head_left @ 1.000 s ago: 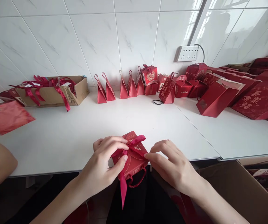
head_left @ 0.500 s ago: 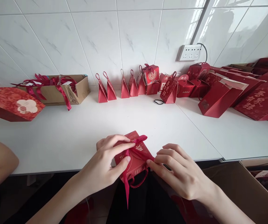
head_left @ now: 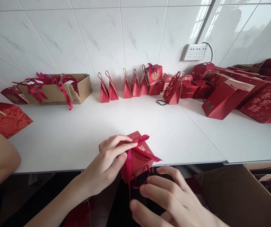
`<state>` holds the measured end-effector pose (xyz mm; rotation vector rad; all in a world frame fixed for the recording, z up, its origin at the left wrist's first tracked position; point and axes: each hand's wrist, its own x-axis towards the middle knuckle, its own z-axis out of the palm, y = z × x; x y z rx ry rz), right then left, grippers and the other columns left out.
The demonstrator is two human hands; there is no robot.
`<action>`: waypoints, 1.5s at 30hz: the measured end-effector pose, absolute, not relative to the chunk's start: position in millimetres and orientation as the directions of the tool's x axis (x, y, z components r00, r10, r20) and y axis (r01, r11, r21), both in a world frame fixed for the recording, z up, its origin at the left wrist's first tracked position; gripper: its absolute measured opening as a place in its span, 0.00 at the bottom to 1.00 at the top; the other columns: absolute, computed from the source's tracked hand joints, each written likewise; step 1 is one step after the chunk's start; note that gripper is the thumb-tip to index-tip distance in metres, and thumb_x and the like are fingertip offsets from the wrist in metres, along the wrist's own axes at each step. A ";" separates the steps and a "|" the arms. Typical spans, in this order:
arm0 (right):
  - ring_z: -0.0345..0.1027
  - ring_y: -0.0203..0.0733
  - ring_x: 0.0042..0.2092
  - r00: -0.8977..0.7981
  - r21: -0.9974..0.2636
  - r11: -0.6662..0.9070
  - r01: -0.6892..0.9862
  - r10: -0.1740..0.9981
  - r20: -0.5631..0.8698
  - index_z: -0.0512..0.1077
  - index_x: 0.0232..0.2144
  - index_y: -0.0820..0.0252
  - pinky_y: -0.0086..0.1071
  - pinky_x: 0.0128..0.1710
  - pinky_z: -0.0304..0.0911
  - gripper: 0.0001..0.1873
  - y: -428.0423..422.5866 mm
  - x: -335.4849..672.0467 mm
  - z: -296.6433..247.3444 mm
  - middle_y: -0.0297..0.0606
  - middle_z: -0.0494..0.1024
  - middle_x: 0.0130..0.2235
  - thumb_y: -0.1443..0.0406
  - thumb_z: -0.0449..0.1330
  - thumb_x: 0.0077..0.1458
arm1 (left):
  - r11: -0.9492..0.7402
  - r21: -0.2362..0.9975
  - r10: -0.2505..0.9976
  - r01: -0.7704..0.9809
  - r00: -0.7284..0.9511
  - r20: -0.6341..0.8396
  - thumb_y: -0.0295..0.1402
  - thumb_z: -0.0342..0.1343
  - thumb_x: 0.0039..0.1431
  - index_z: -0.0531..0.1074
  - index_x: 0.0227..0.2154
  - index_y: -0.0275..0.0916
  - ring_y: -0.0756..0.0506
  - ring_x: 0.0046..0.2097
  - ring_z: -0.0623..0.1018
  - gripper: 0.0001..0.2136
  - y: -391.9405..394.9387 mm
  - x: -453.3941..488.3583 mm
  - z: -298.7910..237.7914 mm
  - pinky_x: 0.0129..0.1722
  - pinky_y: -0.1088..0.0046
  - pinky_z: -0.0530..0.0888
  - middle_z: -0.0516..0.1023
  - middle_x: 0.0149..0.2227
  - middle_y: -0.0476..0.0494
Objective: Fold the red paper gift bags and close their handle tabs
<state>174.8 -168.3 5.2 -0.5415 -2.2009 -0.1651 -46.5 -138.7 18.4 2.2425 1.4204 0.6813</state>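
A small red gift box [head_left: 139, 159] with gold lettering lies at the table's front edge, its twisted red cord handle [head_left: 147, 181] hanging toward me. A crimson ribbon [head_left: 141, 152] crosses its top, with a loop pointing up and right, one tail lying to the right and another dropping over the front. My left hand [head_left: 113, 160] holds the ribbon down on the box, index finger at the crossing and thumb close by. Below and to the right, slightly blurred, my right hand [head_left: 170, 197] has its fingers apart, near the hanging tail but apparently not gripping it.
A cardboard box [head_left: 83, 90] of crimson ribbons stands at the back left. Small red bags [head_left: 127, 90] line the wall; larger red boxes [head_left: 225, 97] pile up on the right. Another person's arm [head_left: 2, 154] and a red floral bag [head_left: 12, 119] are at the left. An open carton [head_left: 239, 192] sits lower right.
My right hand has let go of the ribbon's right tail and moved down toward me, fingers spreading. My left hand stays on the box. The floral bag at the left has shifted left and tilted.
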 end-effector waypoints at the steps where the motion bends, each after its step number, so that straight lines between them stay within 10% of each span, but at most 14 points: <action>1: 0.71 0.37 0.43 -0.544 -0.054 0.892 0.448 0.320 0.776 0.74 0.43 0.57 0.37 0.52 0.62 0.11 -169.0 168.3 5.0 0.34 0.78 0.36 0.72 0.56 0.61 | -0.405 0.577 0.910 0.709 0.371 0.183 0.31 0.38 0.68 0.70 0.53 0.56 0.43 0.60 0.68 0.20 -138.9 -46.6 18.6 0.60 0.59 0.65 0.68 0.58 0.51; 13: 0.71 0.42 0.41 -0.394 -0.151 0.892 0.426 0.334 0.856 0.72 0.29 0.65 0.40 0.47 0.67 0.04 -155.4 146.4 -4.8 0.43 0.77 0.34 0.73 0.58 0.56 | -0.441 0.581 0.894 0.684 0.392 0.216 0.33 0.40 0.69 0.68 0.55 0.58 0.43 0.58 0.68 0.19 -138.5 -45.5 16.1 0.58 0.59 0.64 0.69 0.56 0.52; 21: 0.73 0.41 0.45 -0.588 -0.016 0.940 0.340 0.226 0.777 0.74 0.32 0.64 0.41 0.57 0.59 0.09 -157.1 150.6 -14.5 0.39 0.82 0.38 0.74 0.54 0.60 | -0.465 0.522 0.885 0.715 0.393 0.249 0.35 0.45 0.68 0.70 0.53 0.54 0.43 0.57 0.70 0.15 -137.6 -43.0 16.1 0.57 0.58 0.64 0.71 0.54 0.49; 26: 0.69 0.37 0.31 -0.408 -0.335 0.877 0.344 0.461 0.788 0.68 0.27 0.60 0.33 0.36 0.67 0.13 -155.0 186.5 -1.6 0.35 0.74 0.25 0.66 0.51 0.64 | -0.478 0.481 0.878 0.734 0.408 0.250 0.32 0.47 0.66 0.70 0.53 0.51 0.42 0.56 0.71 0.16 -138.4 -41.4 16.2 0.57 0.56 0.62 0.72 0.53 0.46; 30: 0.57 0.34 0.21 -0.212 -0.782 0.358 0.510 0.933 0.290 0.63 0.19 0.58 0.28 0.22 0.56 0.27 -141.3 203.8 3.9 0.32 0.65 0.19 0.53 0.43 0.67 | -0.534 0.433 0.845 0.726 0.449 0.291 0.29 0.45 0.66 0.69 0.54 0.53 0.42 0.57 0.71 0.17 -136.7 -39.8 16.3 0.56 0.56 0.61 0.71 0.53 0.47; 34: 0.63 0.37 0.24 -0.352 -0.909 -0.042 0.415 0.914 -0.203 0.68 0.18 0.59 0.31 0.29 0.62 0.36 -129.9 195.1 3.1 0.35 0.70 0.19 0.40 0.41 0.60 | -0.555 0.383 0.832 0.738 0.491 0.258 0.27 0.44 0.66 0.68 0.54 0.52 0.41 0.59 0.69 0.19 -135.2 -38.4 18.6 0.56 0.56 0.60 0.70 0.56 0.47; 45: 0.55 0.33 0.19 -0.315 -0.924 -0.157 0.347 0.909 -0.273 0.63 0.13 0.58 0.30 0.26 0.57 0.38 -123.5 179.6 7.6 0.31 0.61 0.13 0.35 0.42 0.54 | -0.528 0.461 0.848 0.713 0.423 0.318 0.31 0.48 0.64 0.67 0.53 0.47 0.44 0.53 0.74 0.15 -133.5 -38.4 25.9 0.55 0.61 0.63 0.76 0.51 0.48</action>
